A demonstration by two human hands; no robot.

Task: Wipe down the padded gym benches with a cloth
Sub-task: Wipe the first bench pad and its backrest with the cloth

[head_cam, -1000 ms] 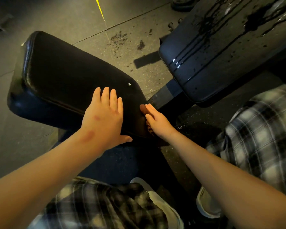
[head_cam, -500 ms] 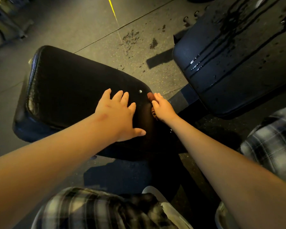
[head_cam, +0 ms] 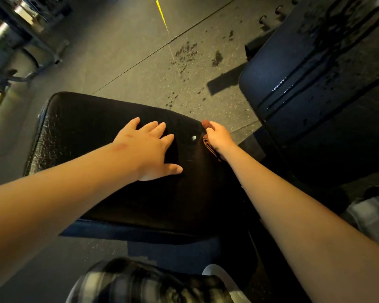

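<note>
- Nearest, below the near edge of the seat pad (head_cam: 92, 136), a plaid-clad knee (head_cam: 140, 285) and a pale shoe (head_cam: 217, 271) are seen.
- On top of the seat pad, the left hand (head_cam: 149, 149) is laid flat, with the fingers spread and nothing grasped. The pad is probably being braced by it.
- At the seat pad's narrow right end, a brown cloth (head_cam: 207, 144) is bunched against the edge and grasped by the right hand (head_cam: 219, 138), whose fingers are curled over it. Most of the cloth is hidden.
- With so little fabric exposed, skin rather than cloth could be dragged along the vinyl, and the edge could be left unwiped.
- Beyond the seat pad to the right, the back pad (head_cam: 328, 101) is streaked with liquid. The small cloth could be saturated there, and smears could be left.
- Farther behind the seat pad, dark drops (head_cam: 187, 53) are scattered on the floor (head_cam: 123, 40). A slip could be caused if more liquid is shed.
</note>
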